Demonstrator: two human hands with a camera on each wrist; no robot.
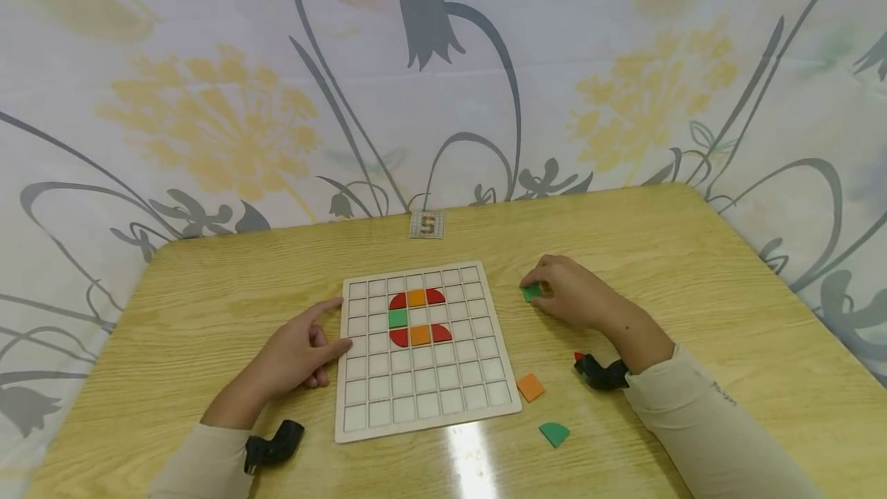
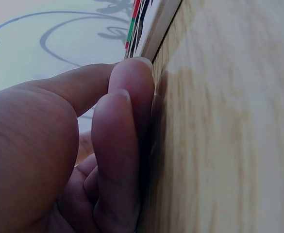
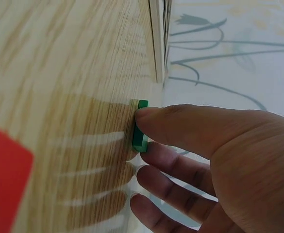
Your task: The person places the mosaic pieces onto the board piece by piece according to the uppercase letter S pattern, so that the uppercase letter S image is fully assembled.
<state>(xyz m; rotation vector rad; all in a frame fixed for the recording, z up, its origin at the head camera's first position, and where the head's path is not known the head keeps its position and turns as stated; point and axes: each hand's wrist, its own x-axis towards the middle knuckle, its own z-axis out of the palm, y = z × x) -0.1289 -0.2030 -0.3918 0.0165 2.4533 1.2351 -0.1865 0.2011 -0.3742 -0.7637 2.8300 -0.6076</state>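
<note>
A white grid board (image 1: 395, 410) lies on the table. Red quarter-round tiles (image 1: 399, 338), orange square tiles (image 1: 420, 335) and a green square tile (image 1: 398, 318) sit in its cells. My left hand (image 1: 298, 356) touches the board's left edge with index finger and thumb extended, its other fingers bent beneath. Right of the board, my right hand (image 1: 571, 293) pinches a green tile (image 1: 531, 292) between thumb and fingers, at the tabletop. The right wrist view shows this green tile (image 3: 141, 127) edge-on under the thumb; its full outline is hidden.
An orange square tile (image 1: 530, 387) lies by the board's lower right corner, with a green quarter-round tile (image 1: 555, 433) nearer me. A red tile (image 1: 578, 357) is partly hidden by the right wrist camera (image 1: 600, 373). Behind the board lies a small pattern card (image 1: 426, 225), before a flowered curtain.
</note>
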